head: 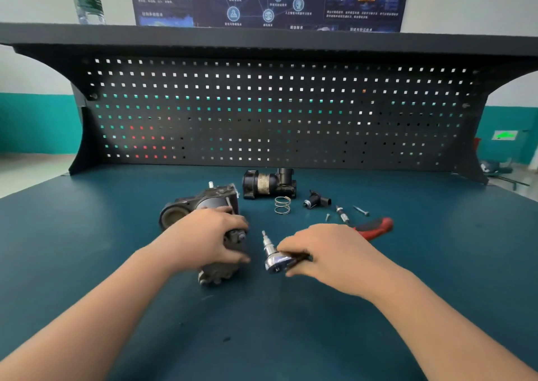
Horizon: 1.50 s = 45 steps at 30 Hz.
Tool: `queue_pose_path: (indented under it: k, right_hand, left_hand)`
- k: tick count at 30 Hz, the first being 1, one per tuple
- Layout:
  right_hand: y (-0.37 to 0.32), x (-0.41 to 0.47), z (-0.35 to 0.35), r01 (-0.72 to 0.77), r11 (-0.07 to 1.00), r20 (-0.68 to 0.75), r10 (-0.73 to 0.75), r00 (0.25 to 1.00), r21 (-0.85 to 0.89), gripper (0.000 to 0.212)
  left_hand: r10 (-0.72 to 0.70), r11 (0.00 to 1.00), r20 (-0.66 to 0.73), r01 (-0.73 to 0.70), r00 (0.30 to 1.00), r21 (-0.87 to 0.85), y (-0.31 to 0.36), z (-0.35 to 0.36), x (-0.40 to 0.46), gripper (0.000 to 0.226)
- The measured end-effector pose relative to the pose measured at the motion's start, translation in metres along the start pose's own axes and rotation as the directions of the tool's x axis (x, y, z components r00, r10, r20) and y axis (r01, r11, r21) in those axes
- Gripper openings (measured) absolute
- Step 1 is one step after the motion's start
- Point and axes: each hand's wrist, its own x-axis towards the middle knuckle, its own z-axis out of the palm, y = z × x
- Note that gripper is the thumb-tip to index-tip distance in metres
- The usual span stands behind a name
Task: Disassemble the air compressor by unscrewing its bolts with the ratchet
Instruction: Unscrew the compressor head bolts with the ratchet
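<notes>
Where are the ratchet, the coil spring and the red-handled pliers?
ratchet [275, 261]: head view, on its shiny chrome head.
coil spring [282, 205]: head view, on the wire coils.
red-handled pliers [377, 227]: head view, on the red grip.

1. The near half of the teal bench top [262, 337] lies open between and in front of the two forearms
2. Wide open strips of bench run to the far left and far right of the parts
3. Behind the air compressor [203, 206] a detached black cylinder part [269, 184], a coil spring [282, 205], a small black fitting [316, 200], loose screws [361, 210] and red-handled pliers [375, 227] crowd the middle
4. The pegboard [276, 112] walls off the back edge
5. The ratchet [276, 257] fills the gap between the hands
</notes>
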Motion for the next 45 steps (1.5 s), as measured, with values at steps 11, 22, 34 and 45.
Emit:
queue_pose_path:
  k: [11, 22, 34, 45]
  right_hand:
    - [-0.011, 0.008, 0.009, 0.035, 0.992, -0.028, -0.039, 0.999, -0.120, 0.026]
    - [-0.012, 0.008, 0.002, 0.030, 0.978, -0.051, -0.042, 0.998, -0.208, 0.011]
    - [0.005, 0.002, -0.013, -0.454, 0.039, 0.161, 0.905, 0.395, 0.890, 0.083]
    - [-0.001, 0.037, -0.012, -0.162, 0.480, -0.259, 0.692, 0.674, 0.862, 0.022]
  left_hand:
    - [-0.134, 0.938, -0.579, -0.086, 0.804, -0.337, 0.034, 0.003, -0.022, 0.018]
    - [-0.308, -0.578, 0.488, 0.247, 0.817, -0.778, 0.093, 0.010, -0.013, 0.031]
    - [-0.277, -0.767, 0.473, 0.104, 0.836, -0.633, 0.090, 0.017, -0.013, 0.029]
    - [-0.235, -0.817, 0.477, 0.095, 0.847, -0.569, 0.089, 0.014, -0.009, 0.031]
